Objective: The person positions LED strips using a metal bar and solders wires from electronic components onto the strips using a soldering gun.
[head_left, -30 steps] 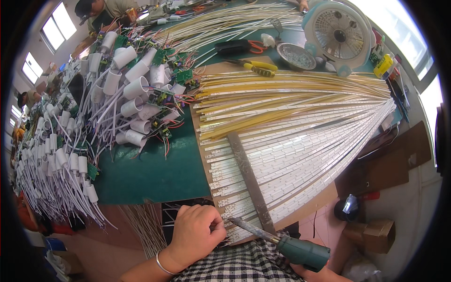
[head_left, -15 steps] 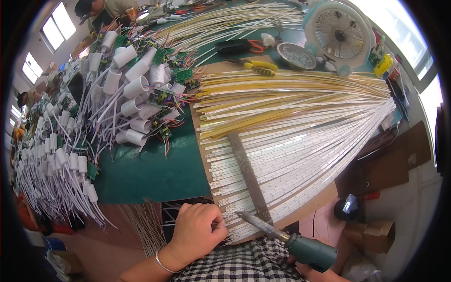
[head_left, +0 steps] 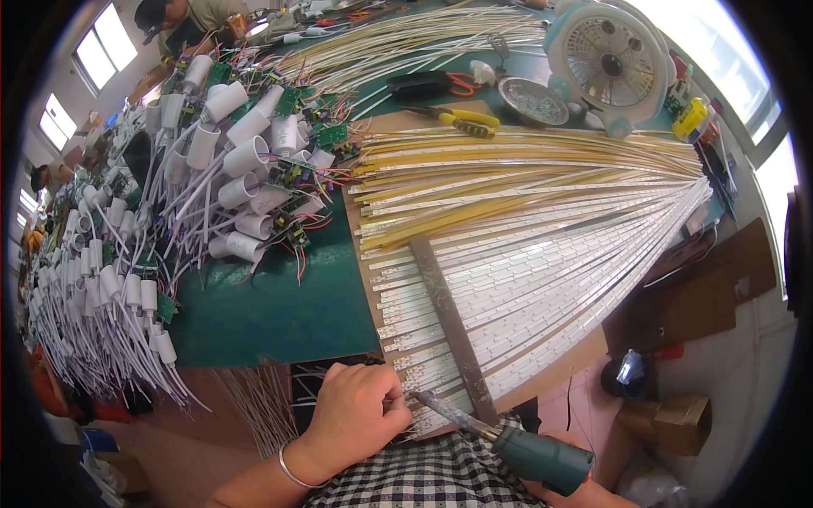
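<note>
My left hand (head_left: 357,408), with a bangle at the wrist, is closed in a pinch at the near ends of the white LED strips (head_left: 533,284). What its fingers hold, if anything, is hidden. My right hand (head_left: 550,494), partly covered by the tool, grips a soldering iron (head_left: 540,457) with a dark green handle. Its tip reaches the strip ends right beside my left fingers; whether it touches them I cannot tell. A flat dark bar (head_left: 453,326) lies across the fanned-out strips, which rest on a brown board (head_left: 584,347).
At left, white lamp caps (head_left: 246,158) with circuit boards and wires lie heaped on the green table (head_left: 271,317). Yellow-handled pliers (head_left: 466,118), a metal dish (head_left: 533,102) and a fan (head_left: 611,63) stand behind the strips. Another person (head_left: 203,17) works at the far left.
My right hand has brought the soldering iron left and slightly down, so its tip is now at my left fingers. My left hand has hardly moved.
</note>
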Motion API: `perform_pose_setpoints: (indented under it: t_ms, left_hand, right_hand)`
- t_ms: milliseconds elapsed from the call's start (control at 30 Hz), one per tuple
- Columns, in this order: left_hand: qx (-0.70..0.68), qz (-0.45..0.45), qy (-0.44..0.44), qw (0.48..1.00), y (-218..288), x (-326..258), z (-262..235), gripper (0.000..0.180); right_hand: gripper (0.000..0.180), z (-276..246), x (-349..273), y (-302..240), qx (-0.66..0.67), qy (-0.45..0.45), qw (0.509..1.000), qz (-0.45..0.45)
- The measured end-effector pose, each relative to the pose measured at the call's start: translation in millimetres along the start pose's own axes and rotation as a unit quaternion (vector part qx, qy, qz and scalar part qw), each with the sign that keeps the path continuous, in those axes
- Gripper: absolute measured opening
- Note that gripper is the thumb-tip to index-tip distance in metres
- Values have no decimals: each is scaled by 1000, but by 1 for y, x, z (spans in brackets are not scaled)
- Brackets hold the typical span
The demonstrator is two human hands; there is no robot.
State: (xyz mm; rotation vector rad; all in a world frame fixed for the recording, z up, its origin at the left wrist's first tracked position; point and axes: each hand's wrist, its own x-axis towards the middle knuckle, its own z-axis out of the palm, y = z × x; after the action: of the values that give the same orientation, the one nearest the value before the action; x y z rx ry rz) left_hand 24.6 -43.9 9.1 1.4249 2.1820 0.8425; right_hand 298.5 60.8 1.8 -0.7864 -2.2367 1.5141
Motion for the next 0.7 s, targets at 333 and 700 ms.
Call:
perform_pose_setpoints:
  t_ms: [333, 700]
  left_hand:
    - [-5, 2, -13, 1000, -1, 1, 0, 14]
    - [-7, -7, -18, 1000, -1, 1, -1, 14]
  right_hand:
    - [46, -3, -4, 3, -24, -38, 998, -42]
    - [39, -9, 12, -28, -35, -63, 997, -8]
